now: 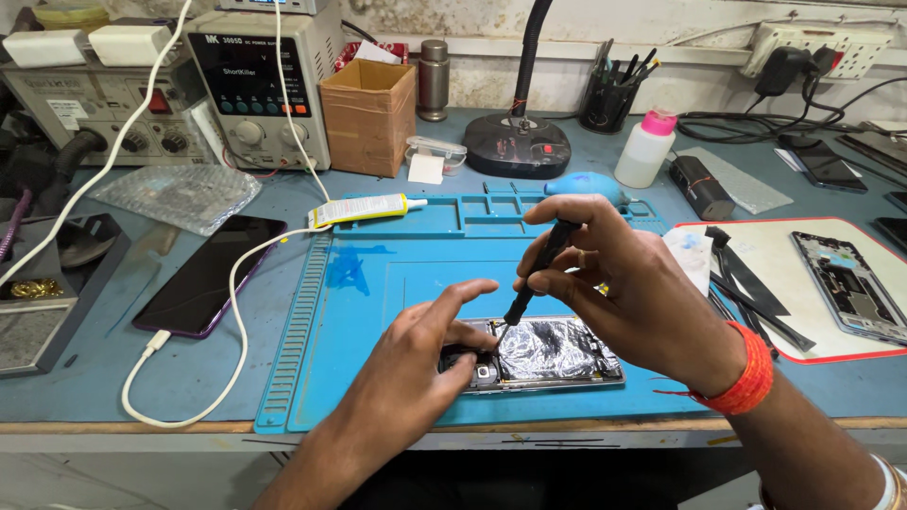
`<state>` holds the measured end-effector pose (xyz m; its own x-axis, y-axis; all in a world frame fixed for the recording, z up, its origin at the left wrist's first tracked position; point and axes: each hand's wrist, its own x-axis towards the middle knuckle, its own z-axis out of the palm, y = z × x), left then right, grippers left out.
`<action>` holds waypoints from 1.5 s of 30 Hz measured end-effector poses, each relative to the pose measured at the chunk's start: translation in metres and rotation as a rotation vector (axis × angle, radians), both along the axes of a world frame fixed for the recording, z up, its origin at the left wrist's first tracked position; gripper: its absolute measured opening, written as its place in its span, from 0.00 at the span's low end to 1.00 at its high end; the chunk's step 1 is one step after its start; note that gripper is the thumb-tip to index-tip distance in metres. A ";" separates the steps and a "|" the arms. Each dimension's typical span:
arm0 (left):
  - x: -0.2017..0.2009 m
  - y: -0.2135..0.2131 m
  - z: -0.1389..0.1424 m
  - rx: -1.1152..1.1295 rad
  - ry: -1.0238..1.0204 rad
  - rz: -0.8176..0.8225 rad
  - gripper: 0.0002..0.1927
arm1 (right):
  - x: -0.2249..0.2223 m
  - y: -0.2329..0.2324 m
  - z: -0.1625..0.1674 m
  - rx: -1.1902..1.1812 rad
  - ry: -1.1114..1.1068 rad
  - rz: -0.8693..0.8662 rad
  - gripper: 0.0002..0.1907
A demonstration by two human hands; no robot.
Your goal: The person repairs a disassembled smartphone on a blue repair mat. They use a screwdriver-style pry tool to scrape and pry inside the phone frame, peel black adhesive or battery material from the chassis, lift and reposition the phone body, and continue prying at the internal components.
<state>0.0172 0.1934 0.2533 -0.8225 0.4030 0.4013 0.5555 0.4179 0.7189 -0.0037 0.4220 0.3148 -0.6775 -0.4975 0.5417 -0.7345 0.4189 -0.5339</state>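
Observation:
An opened phone (548,354) with silvery foil over its inside lies on the blue work mat (378,283) near the table's front edge. My left hand (420,354) rests on the phone's left end, fingers spread, pinning it down. A thin black screwdriver (534,274) is gripped in my right hand (624,293), with its tip touching the phone's upper left part. An orange thread band is around my right wrist.
A dark phone (208,274) on a white cable lies left of the mat. A glue tube (364,210) sits at the mat's top edge. A white pad (803,293) on the right holds black tweezers and another opened phone (846,283). A power supply (260,85), cardboard box (368,113), lamp base and bottle stand behind.

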 end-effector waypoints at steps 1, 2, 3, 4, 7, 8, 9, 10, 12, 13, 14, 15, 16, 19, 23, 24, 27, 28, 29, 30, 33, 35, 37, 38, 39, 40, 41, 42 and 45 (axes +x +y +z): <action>0.001 0.000 -0.001 -0.011 -0.010 0.007 0.33 | 0.000 -0.001 0.000 0.014 0.005 -0.010 0.24; 0.002 -0.001 -0.003 -0.022 -0.020 0.014 0.33 | 0.000 -0.002 0.000 0.028 0.011 -0.020 0.24; 0.003 -0.001 -0.004 -0.031 0.008 0.011 0.33 | 0.000 -0.002 0.000 0.027 0.005 -0.015 0.24; 0.004 -0.002 -0.005 -0.041 0.034 0.009 0.34 | -0.001 -0.003 0.001 0.027 -0.003 -0.008 0.24; 0.006 -0.003 -0.007 -0.048 0.053 0.002 0.35 | -0.001 -0.004 0.002 0.036 -0.009 0.007 0.24; 0.006 -0.003 -0.008 -0.047 0.049 -0.003 0.35 | -0.001 -0.004 0.003 0.041 -0.008 0.009 0.24; 0.006 -0.004 -0.008 -0.047 0.057 -0.005 0.36 | -0.001 -0.004 0.003 0.046 -0.010 0.014 0.24; 0.007 -0.004 -0.008 -0.047 0.064 -0.006 0.36 | -0.002 -0.005 0.004 0.052 -0.011 0.020 0.24; 0.008 -0.004 -0.009 -0.051 0.077 -0.004 0.36 | -0.002 -0.006 0.004 0.058 -0.025 0.040 0.24; 0.008 -0.004 -0.009 -0.055 0.081 -0.003 0.36 | -0.002 -0.006 0.004 0.060 -0.038 0.052 0.23; 0.008 -0.004 -0.009 -0.058 0.087 -0.003 0.36 | -0.002 -0.005 0.004 0.062 -0.049 0.064 0.23; 0.008 -0.004 -0.008 -0.057 0.076 -0.004 0.36 | -0.002 -0.005 0.005 0.049 -0.042 0.130 0.21; 0.008 -0.004 -0.008 -0.055 0.066 -0.006 0.36 | -0.001 -0.005 0.005 0.036 -0.035 0.197 0.20; 0.010 -0.007 -0.008 -0.051 0.058 0.009 0.34 | -0.001 -0.005 0.008 0.031 -0.010 0.312 0.18; 0.008 -0.011 -0.006 -0.136 0.060 0.022 0.33 | -0.001 -0.013 0.014 0.107 -0.056 0.107 0.20; 0.009 -0.013 -0.006 -0.147 0.058 0.016 0.35 | -0.002 -0.017 0.015 0.204 -0.092 -0.013 0.22; 0.009 -0.015 -0.005 -0.171 0.052 -0.002 0.39 | -0.002 -0.023 0.018 0.328 -0.072 -0.156 0.26; 0.009 -0.015 -0.006 -0.173 0.048 -0.003 0.41 | -0.002 -0.023 0.018 0.258 0.018 -0.053 0.24; 0.009 -0.016 -0.006 -0.175 0.042 -0.003 0.43 | -0.002 -0.023 0.019 0.189 0.107 0.051 0.23; 0.009 -0.016 -0.007 -0.171 0.037 -0.004 0.41 | -0.001 -0.021 0.019 0.124 -0.003 0.154 0.21; 0.009 -0.015 -0.010 -0.163 0.024 0.009 0.38 | -0.004 -0.018 0.019 0.070 -0.207 0.199 0.20; 0.007 -0.014 -0.012 -0.172 0.024 0.032 0.38 | -0.006 -0.019 0.017 0.220 -0.163 -0.124 0.24; 0.008 -0.013 -0.013 -0.173 0.029 0.033 0.37 | -0.006 -0.020 0.014 0.234 -0.027 -0.146 0.23; 0.008 -0.013 -0.013 -0.174 0.034 0.036 0.37 | -0.005 -0.020 0.014 0.240 0.044 -0.154 0.23; 0.007 -0.014 -0.013 -0.168 0.034 0.033 0.37 | -0.005 -0.019 0.015 0.160 -0.052 -0.002 0.20; 0.007 -0.014 -0.013 -0.164 0.030 0.031 0.37 | -0.004 -0.018 0.016 0.079 -0.153 0.151 0.17; 0.007 -0.014 -0.013 -0.157 0.024 0.025 0.37 | -0.002 -0.017 0.017 -0.001 -0.257 0.300 0.14; 0.007 -0.013 -0.012 -0.157 0.037 0.028 0.37 | -0.002 -0.017 0.019 0.061 -0.180 0.223 0.14; 0.009 -0.012 -0.013 -0.167 0.043 0.041 0.37 | -0.002 -0.020 0.023 0.262 -0.085 -0.060 0.17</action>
<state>0.0257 0.1815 0.2404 -0.8232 0.4331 0.3670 0.5642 0.5523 0.6137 -0.0056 0.4022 0.3378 -0.7474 -0.5706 0.3402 -0.6615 0.5924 -0.4599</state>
